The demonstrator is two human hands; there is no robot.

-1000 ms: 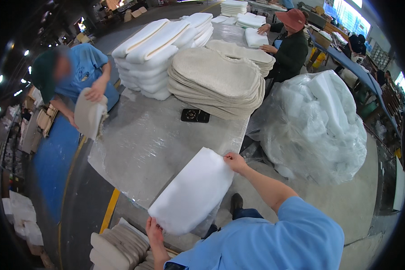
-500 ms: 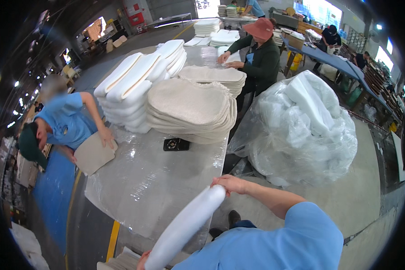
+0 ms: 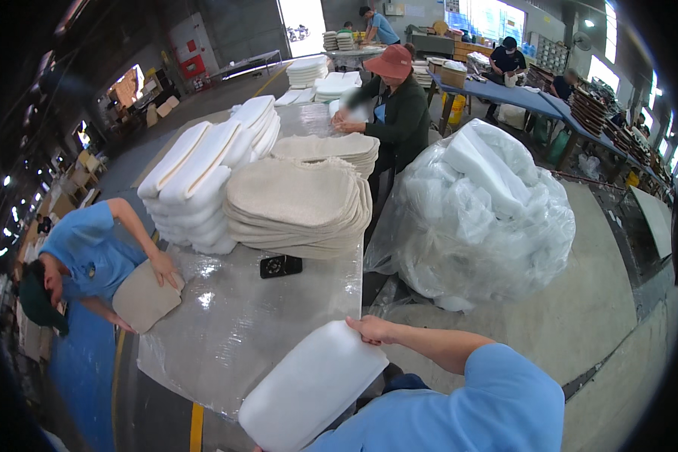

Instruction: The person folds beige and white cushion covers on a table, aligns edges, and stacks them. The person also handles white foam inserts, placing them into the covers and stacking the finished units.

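Factory hall with concrete floor (image 3: pixel 618 316); long desk (image 3: pixel 264 324) wrapped in clear plastic film, running from near edge toward far doorway.

Far left, beside desk edge: co-worker in blue shirt (image 3: pixel 83 252), bent over, both hands on beige cushion cover (image 3: pixel 145 296) pressed against desk side.

On desk, left of centre: stack of white foam pads (image 3: pixel 203 181). Just right of it, touching: stack of beige fabric covers (image 3: pixel 297 207). In front of beige stack, flat on film: black phone (image 3: pixel 280 265).

Lower centre, over near desk corner: white foam pad (image 3: pixel 313 388), tilted, lower end toward body. Left hand almost entirely hidden at lower edge of view under pad; state of its fingers cannot be told. Right hand (image 3: pixel 371 330) at upper right corner of pad, fingers curled closed over pad edge, forearm entering from right in blue sleeve.

Behind, at far desk side: second person in red cap and dark jacket (image 3: pixel 399 113), hands on white item.

Right of desk, on floor: large clear plastic bag of white foam pieces (image 3: pixel 478 218). Far right: blue workbenches (image 3: pixel 520 98) with more workers.
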